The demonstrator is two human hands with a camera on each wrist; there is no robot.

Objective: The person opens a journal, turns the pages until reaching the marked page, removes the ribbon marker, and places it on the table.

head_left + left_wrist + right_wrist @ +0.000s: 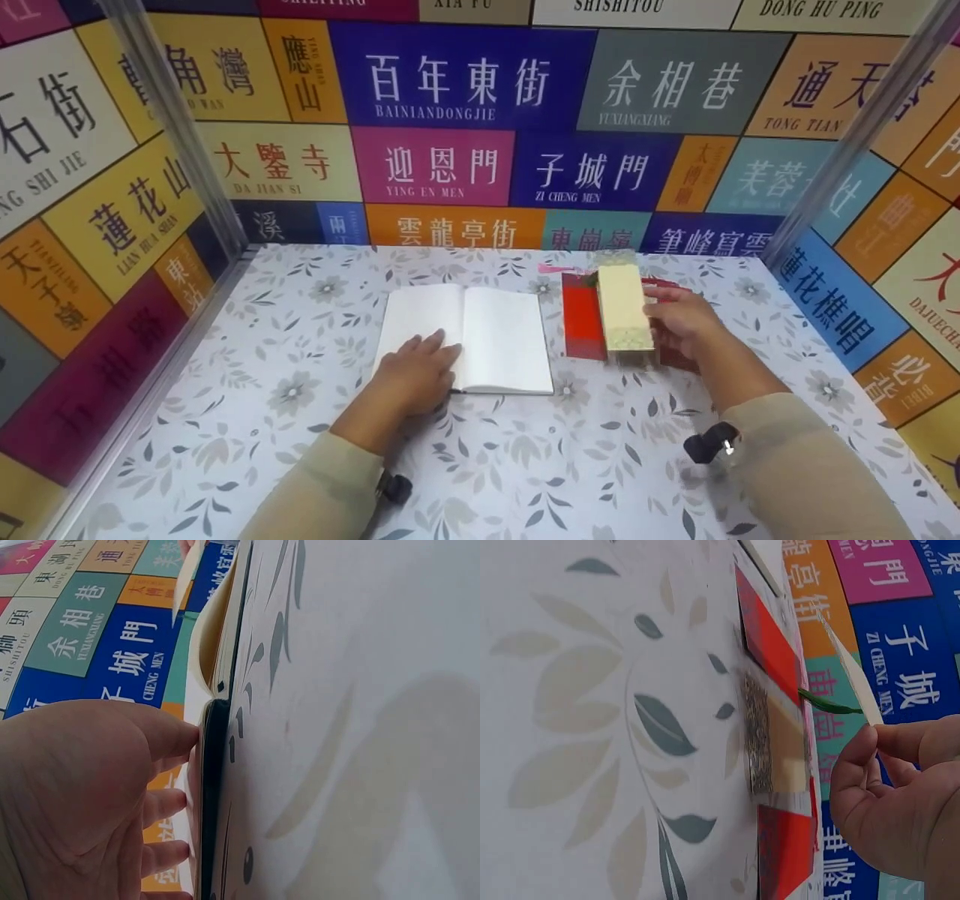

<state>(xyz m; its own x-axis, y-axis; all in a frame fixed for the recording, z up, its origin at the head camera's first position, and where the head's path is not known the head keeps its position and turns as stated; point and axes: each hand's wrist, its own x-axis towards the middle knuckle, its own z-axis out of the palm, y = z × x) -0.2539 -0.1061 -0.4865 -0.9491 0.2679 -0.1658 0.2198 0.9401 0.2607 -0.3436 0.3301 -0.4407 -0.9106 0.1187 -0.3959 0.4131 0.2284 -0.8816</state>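
A notebook with blank white pages point(506, 337) lies open on the table. My left hand point(416, 375) rests on its left page, fingers extended; the left wrist view shows the thumb point(172, 731) at the page edge. To the right, my right hand point(682, 319) pinches a cream card point(624, 296) by its right edge, above the table. In the right wrist view this card point(855, 675) appears nearly edge-on, between thumb and fingers, with a green cord or tassel point(829, 702) beside it. Beneath it lies another cream piece with a patterned edge point(757, 739).
A red card or folder point(583, 319) lies under and left of the held card, with more red point(784, 847) on the other side. A pink tassel point(555, 268) lies behind it. Printed panels point(457, 75) with clear corner posts point(176, 124) enclose the flowered tabletop point(300, 435).
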